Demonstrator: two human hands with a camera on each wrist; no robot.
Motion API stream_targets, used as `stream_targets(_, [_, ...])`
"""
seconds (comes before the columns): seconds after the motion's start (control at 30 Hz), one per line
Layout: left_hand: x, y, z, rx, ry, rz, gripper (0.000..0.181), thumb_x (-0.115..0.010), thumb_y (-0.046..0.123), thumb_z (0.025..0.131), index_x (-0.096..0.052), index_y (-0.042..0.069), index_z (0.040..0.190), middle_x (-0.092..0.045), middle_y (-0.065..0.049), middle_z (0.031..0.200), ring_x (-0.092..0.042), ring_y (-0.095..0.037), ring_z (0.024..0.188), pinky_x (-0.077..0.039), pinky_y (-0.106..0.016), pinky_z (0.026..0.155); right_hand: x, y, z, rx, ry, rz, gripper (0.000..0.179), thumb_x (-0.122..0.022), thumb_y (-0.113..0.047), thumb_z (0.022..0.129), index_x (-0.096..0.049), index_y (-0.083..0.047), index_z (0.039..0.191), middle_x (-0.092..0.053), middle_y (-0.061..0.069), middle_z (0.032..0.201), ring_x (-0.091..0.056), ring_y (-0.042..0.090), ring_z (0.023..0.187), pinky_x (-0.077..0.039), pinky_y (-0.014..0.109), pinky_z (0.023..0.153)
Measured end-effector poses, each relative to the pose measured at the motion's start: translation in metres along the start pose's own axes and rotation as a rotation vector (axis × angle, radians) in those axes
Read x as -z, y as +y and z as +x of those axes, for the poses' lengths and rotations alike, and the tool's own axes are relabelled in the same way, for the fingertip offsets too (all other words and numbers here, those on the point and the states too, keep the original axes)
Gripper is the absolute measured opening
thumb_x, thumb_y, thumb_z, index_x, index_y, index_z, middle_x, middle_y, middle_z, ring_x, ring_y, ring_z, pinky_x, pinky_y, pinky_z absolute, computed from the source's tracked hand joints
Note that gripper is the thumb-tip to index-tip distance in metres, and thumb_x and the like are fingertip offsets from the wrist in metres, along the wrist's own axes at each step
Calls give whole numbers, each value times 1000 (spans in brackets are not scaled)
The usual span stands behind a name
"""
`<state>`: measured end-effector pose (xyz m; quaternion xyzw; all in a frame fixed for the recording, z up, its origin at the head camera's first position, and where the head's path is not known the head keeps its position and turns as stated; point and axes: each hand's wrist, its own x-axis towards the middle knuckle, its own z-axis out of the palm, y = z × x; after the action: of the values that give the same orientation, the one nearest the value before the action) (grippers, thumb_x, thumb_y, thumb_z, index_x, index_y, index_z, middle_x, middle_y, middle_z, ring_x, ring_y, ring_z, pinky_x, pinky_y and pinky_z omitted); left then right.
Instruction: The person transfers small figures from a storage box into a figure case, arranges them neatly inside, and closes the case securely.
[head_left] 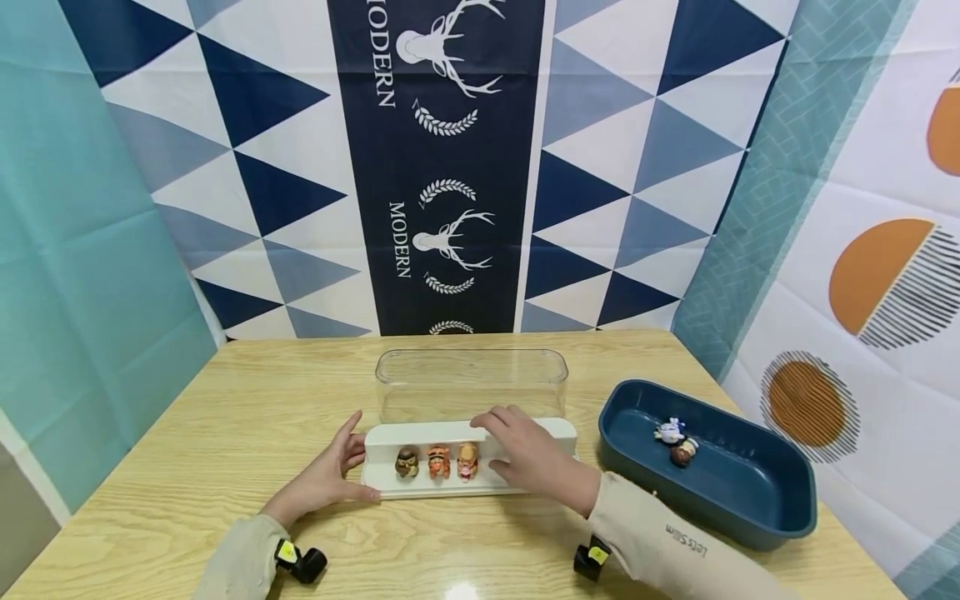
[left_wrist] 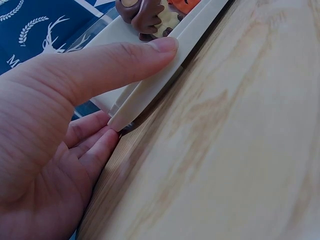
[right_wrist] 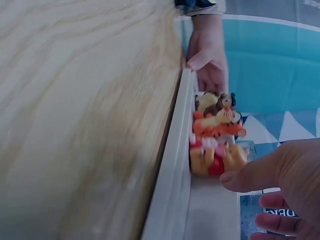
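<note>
A long white display stand (head_left: 472, 429) lies on the table, with an owl figurine (head_left: 407, 462), an orange striped tiger figurine (head_left: 439, 462) and a yellow bear figurine in red (head_left: 467, 461) in a row on it. My left hand (head_left: 330, 477) holds the stand's left end. In the left wrist view its thumb (left_wrist: 135, 60) presses the front edge while the fingers meet the end. Over the stand, right of the bear, my right hand (head_left: 528, 450) is loosely bent. In the right wrist view its thumb (right_wrist: 250, 175) is at the bear's head, and nothing is gripped.
A clear plastic cover (head_left: 471, 392) stands right behind the display stand. To the right is a dark blue tray (head_left: 750, 508) holding a whitish figurine (head_left: 670, 430) and a brown-haired one (head_left: 683, 452). Patterned cloths hang behind the wooden table (head_left: 277, 392) and at its sides.
</note>
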<state>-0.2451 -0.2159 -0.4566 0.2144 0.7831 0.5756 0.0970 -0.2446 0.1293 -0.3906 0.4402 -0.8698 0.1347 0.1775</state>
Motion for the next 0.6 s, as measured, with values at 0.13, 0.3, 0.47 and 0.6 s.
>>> stream_targets(0.13, [-1,-1,1,13,8,-7,134,-90,8,73,15,-1,155,-31,-35,148,-30,-51,137,-27,-51,115,14,7,-4,21,-45,-95,57,-87,-7,76,-57,-6,124,-60,8,112,-57,24,96,-56,35,80])
stream_targets(0.3, [-1,-1,1,12,9,9,132,-89,7,74,15,-2,155,-32,-35,147,-31,-51,137,-31,-46,115,29,20,-9,54,-94,-242,56,-88,-12,75,-58,-8,123,-60,8,109,-55,24,94,-55,35,78])
stream_targets(0.47, [-3,-2,2,15,11,5,132,-88,6,74,16,-2,155,-31,-36,148,-31,-51,137,-32,-45,115,41,33,-15,98,-92,-357,54,-88,-14,75,-60,-9,120,-61,6,106,-55,23,93,-55,35,77])
stream_targets(0.6, [-3,-1,2,14,11,-5,133,-89,7,73,16,-2,155,-30,-36,148,-30,-52,137,-29,-49,114,50,42,-21,134,-75,-429,48,-86,-13,76,-61,-10,117,-60,6,105,-55,23,93,-55,36,75])
